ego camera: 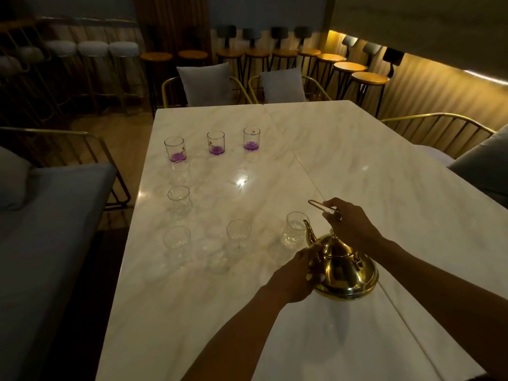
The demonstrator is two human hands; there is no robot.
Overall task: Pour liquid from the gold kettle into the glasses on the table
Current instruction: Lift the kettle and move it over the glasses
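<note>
Pouring looks partly done: 3 straight tumblers at the far side of the worktop (pixel 357 166) each hold a shallow layer of purple liquid — the left tumbler (pixel 175 149), the middle tumbler (pixel 216 143) and the right tumbler (pixel 251 138). Nearer stand faceted clear glasses that appear empty: one just behind the left tumbler (pixel 181 172), one below it (pixel 179 199), and a near row of 3, the left glass (pixel 177 241), the centre glass (pixel 238 234) and the right glass (pixel 296 229). So, by my reading, 5 glasses are still to be filled. The gold kettle (pixel 343 268) sits low at the near right of the worktop, seemingly resting on it, its spout tip close beside the right glass and not tilted enough to pour. The right hand (pixel 349 224) has its grip closed around the raised wire handle (pixel 319 205), while the left hand (pixel 298 273) presses curled fingers against the kettle's side to steady it. No stream is visible, so the next fill seems about to begin at that nearest glass.
</note>
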